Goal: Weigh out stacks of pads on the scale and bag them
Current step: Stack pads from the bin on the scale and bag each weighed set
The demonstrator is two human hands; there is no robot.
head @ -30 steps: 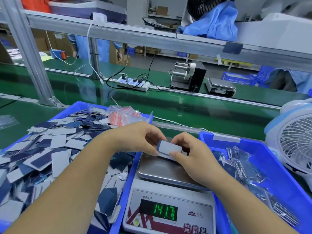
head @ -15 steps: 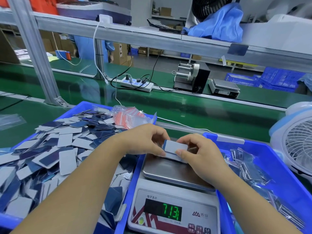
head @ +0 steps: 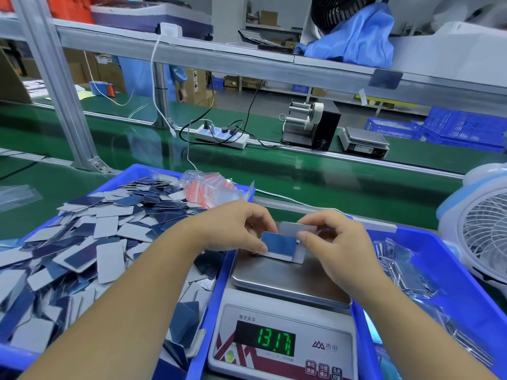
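Left hand (head: 236,229) in a pinching grip on the near-left corner of a small stack of pads (head: 279,246), thumb on top, blue face up. Right hand (head: 329,242) lifting one grey-white pad (head: 297,229) between thumb and fingers, raised just above the stack's far edge and tilted. Stack resting at the far edge of the steel pan (head: 288,281) of the scale (head: 282,325), directly beneath both hands. Green readout (head: 274,340) on the scale front showing 13.17, last digit slightly blurred.

Left of the scale, touching its side: a blue bin (head: 211,303) heaped with loose pads (head: 90,250), some blue side up, some grey side up, lying at all angles. At that bin's far right corner, a bundle of clear bags with red strips (head: 208,187). Right of the scale: a second blue bin (head: 439,259) holding filled clear bags (head: 406,272). Just beyond it at the right edge, a white and blue desk fan (head: 477,231).

All of it on a green desk (head: 343,187). Further back across the green surface: a white power strip (head: 222,135) with black cables, a label dispenser (head: 310,127), and a second small scale (head: 363,141).
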